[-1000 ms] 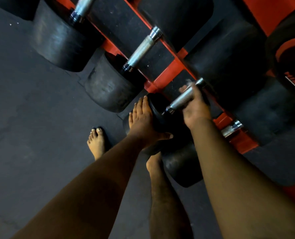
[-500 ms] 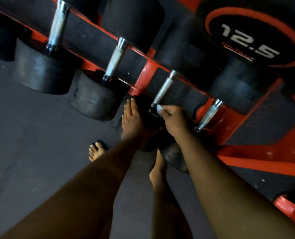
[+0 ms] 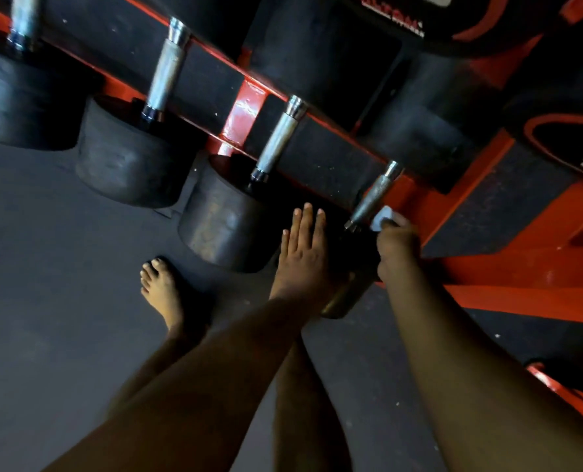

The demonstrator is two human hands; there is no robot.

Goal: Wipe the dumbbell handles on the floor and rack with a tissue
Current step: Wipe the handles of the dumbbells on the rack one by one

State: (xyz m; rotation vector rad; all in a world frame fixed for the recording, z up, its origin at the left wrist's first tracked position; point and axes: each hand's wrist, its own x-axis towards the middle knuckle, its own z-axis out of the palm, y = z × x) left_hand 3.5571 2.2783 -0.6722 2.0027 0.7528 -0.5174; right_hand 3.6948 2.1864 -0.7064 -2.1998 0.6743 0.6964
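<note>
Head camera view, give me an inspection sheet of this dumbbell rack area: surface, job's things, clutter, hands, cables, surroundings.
Surface: dark grey rubber gym floor, a few pale specks.
Job's things: four knurled silver dumbbell handles on the red and black steel rack; small white tissue beside the lower end of the rightmost silver handle; contact cannot be told.
Clutter: nothing seen.
Hands: left hand flat, fingers straight, resting on the black rubber dumbbell head; right hand pinches the tissue.
Cables: nothing seen.
Surroundings: bare left foot on the floor; large black weights with red rings at right.
</note>
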